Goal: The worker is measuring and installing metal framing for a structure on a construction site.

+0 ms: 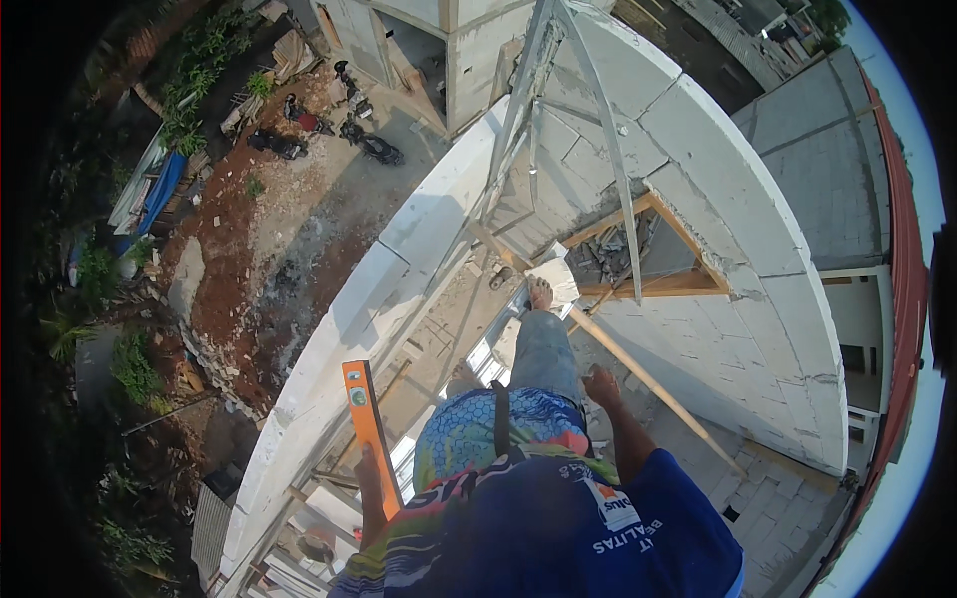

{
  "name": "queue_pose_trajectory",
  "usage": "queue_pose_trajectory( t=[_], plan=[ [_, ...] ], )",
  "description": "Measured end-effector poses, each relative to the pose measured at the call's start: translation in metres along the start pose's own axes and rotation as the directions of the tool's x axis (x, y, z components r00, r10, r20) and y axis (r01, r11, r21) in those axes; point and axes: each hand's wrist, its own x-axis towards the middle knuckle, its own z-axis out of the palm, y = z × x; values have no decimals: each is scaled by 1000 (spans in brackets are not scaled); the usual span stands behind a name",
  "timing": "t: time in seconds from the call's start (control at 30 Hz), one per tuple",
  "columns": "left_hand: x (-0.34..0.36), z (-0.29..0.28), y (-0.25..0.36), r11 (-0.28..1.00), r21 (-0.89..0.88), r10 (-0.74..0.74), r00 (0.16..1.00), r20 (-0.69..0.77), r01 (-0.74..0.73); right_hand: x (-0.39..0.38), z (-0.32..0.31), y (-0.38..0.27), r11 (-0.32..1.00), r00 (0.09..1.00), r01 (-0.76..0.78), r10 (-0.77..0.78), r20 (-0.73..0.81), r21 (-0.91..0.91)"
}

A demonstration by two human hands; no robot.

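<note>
My left hand (370, 470) is closed round an orange spirit level (365, 414), held upright at my left side near the white block wall (364, 299). Its vials face up toward me. My right hand (601, 386) hangs beside my knee with the fingers curled in, and nothing shows in it. Just past that hand runs a long wooden pole (653, 384), apart from it as far as I can see. My bare foot (539, 293) rests on a pale block or board (558, 279) high above the floor.
A curved wall top drops on the left to a dirt yard (239, 239) with parked motorbikes (369, 140). Ahead, grey metal struts (608, 140) rise by a tall block wall (718, 169) with a wood-framed triangular opening (713, 269). Far below lies a block-strewn floor (778, 508).
</note>
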Motion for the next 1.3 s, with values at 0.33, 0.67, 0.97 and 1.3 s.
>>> queue_pose_trajectory(
  t=[0.33,0.67,0.97,1.3],
  plan=[
    [-9,4,29,993,90,71,997,26,-73,3,34,-15,988,999,-15,22,-45,157],
    [-20,-4,70,975,114,192,981,-3,-191,-1,72,-9,950,980,-201,194,52,240],
    [-26,28,83,971,162,174,985,8,-173,1,103,0,929,969,-249,243,56,273],
    [-17,60,105,954,229,181,981,66,-192,1,101,14,894,948,-264,310,-75,363]
  ],
)
